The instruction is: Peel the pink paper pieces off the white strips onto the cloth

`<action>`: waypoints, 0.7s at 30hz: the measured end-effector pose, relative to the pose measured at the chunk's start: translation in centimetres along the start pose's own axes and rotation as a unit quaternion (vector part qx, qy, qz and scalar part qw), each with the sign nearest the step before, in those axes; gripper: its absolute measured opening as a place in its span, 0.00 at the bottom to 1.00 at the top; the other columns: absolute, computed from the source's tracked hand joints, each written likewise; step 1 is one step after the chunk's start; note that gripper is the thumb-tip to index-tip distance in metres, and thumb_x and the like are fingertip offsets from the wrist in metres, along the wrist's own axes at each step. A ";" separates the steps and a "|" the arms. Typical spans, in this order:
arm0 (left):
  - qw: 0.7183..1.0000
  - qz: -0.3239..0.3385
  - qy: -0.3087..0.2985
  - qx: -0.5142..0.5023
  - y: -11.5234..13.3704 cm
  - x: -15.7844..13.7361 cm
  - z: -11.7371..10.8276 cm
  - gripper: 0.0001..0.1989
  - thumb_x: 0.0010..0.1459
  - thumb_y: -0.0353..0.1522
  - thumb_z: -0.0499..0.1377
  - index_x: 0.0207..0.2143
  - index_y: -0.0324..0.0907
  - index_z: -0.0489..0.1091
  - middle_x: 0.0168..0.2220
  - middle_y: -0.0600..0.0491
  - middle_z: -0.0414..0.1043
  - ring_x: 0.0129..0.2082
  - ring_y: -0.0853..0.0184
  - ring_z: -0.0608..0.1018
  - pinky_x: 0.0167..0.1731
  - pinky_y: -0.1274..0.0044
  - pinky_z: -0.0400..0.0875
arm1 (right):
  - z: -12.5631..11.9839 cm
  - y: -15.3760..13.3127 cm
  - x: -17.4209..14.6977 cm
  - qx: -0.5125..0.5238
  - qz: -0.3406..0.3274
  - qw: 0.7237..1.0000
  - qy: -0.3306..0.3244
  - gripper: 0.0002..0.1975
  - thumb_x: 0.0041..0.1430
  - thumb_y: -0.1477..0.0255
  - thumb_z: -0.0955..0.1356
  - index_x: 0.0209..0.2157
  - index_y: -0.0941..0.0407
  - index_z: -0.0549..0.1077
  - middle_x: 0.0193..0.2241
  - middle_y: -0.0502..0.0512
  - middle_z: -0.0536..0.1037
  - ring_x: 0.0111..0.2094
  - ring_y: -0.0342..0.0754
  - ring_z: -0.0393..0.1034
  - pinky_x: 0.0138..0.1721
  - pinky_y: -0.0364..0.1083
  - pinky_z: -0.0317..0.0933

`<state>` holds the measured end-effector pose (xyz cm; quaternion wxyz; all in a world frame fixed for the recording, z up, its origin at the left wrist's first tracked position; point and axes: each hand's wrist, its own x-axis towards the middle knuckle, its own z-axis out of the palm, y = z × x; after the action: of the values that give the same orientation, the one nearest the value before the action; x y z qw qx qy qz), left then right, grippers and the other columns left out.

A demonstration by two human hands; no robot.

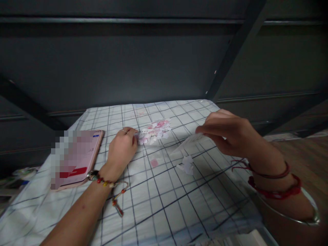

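My right hand (225, 133) is raised over the right side of the cloth, thumb and fingers pinched on a thin, whitish, see-through sheet (188, 141). The sheet slants down to the left and is blurred; its exact kind does not show. At the left edge of a pile of torn paper scraps (156, 131), white and pink, rests my left hand (123, 145). Its fingers are curled together, and what they hold, if anything, is hidden. A pink scrap (154, 163) lies in front of the pile. Several white scraps (188, 165) lie below the sheet.
A checked cloth (159, 205) covers the small table. On its left lies a phone (89, 150) in a pink case, partly pixelated. A dark panelled wall (128, 65) stands behind the table. Stacked pale items (241, 237) show at the near edge, and wooden floor (304, 164) lies at right.
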<state>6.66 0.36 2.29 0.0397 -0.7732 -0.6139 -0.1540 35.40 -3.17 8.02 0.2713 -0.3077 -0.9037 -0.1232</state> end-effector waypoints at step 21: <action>1.000 -0.002 -0.002 -0.013 -0.1 0.0 -0.2 0.18 0.58 0.26 0.45 0.45 0.36 0.71 0.47 0.44 0.72 0.46 0.58 0.74 0.47 0.69 0.70 | 1.0 -0.8 0.6 0.027 -0.015 0.998 0.060 0.14 0.57 0.84 0.61 0.34 0.54 0.74 0.28 0.50 0.76 0.32 0.43 0.67 0.35 0.45 0.62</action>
<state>6.55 0.34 2.48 0.0282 -0.7726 -0.6136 -0.1607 34.05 -3.12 7.49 0.3310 -0.2788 -0.8934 -0.1210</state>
